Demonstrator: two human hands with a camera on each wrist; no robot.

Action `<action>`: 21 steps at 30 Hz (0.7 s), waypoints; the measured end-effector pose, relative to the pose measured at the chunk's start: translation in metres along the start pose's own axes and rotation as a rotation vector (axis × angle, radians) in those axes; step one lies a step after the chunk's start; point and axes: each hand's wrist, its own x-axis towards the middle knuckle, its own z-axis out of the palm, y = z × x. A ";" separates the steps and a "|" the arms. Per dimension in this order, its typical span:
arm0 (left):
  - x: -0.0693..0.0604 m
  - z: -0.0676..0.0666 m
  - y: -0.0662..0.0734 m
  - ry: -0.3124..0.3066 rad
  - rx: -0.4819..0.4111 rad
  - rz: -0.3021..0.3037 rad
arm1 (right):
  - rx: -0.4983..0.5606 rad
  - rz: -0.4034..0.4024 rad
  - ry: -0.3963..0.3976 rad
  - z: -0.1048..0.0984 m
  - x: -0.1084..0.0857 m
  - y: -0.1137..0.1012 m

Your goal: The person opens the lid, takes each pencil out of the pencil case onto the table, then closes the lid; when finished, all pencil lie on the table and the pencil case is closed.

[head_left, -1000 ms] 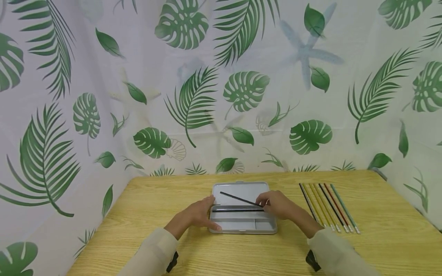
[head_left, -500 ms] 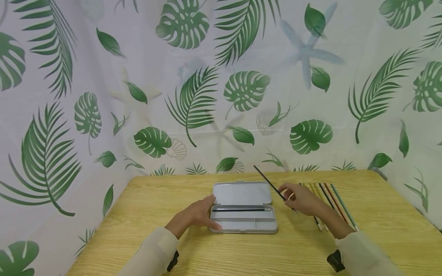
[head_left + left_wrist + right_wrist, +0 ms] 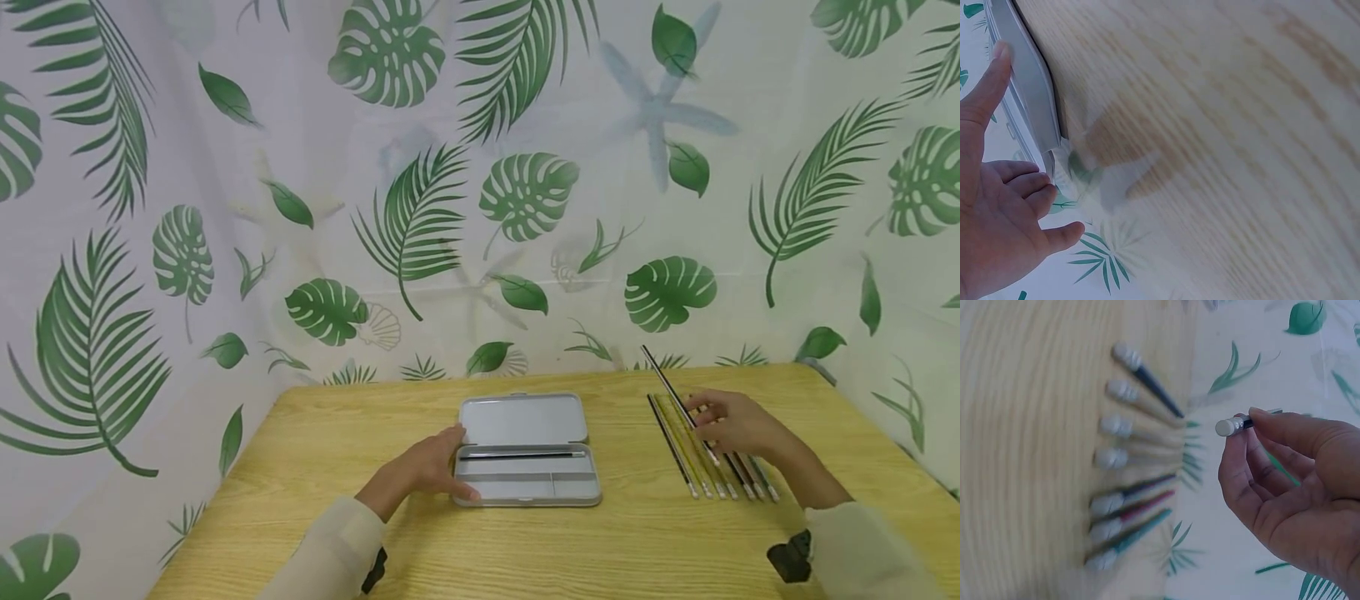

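A light grey metal pencil case [image 3: 527,502] lies with its lid [image 3: 522,419] raised back. In its rear compartment is one black pencil [image 3: 517,456]; the front compartments hold nothing visible. My left hand [image 3: 429,463] rests against the case's left end, thumb at the front corner and fingers near the hinge. The left wrist view shows that thumb [image 3: 991,81] on the case's side, the other fingers loosely extended. Between thumb and fingertips, my right hand [image 3: 738,427] pinches a dark pencil [image 3: 670,390] with a white eraser, tilted above the row of pencils.
To the right of the case several pencils lie side by side, erasers toward me: a black pencil [image 3: 672,447] leftmost, then yellowish ones, and a red pencil [image 3: 1147,507] and a teal pencil [image 3: 1144,531] farther right. A leaf-printed curtain [image 3: 450,333] hangs behind the wooden table [image 3: 360,533].
My right hand has carried the pencil rightward from over the case to above the row of pencils, turning it steeper. The left hand has stayed at the case.
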 end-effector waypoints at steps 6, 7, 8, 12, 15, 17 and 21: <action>0.000 -0.001 0.000 -0.002 0.008 0.002 | -0.033 0.098 0.010 -0.023 -0.012 0.028; -0.001 -0.001 0.000 -0.004 0.009 -0.002 | -0.034 0.110 0.012 -0.026 -0.014 0.032; -0.001 -0.001 0.001 -0.005 0.007 -0.005 | -0.044 0.123 0.014 -0.029 -0.016 0.035; -0.002 -0.001 0.001 -0.004 0.011 -0.013 | -0.072 0.152 0.028 -0.036 -0.023 0.047; -0.001 0.000 0.001 -0.004 0.012 -0.021 | -0.094 0.168 0.038 -0.040 -0.027 0.057; -0.001 0.001 0.000 -0.003 0.011 -0.029 | -0.110 0.196 0.044 -0.040 -0.029 0.063; 0.000 0.002 -0.001 -0.002 0.009 -0.035 | -0.141 0.239 0.048 -0.041 -0.032 0.072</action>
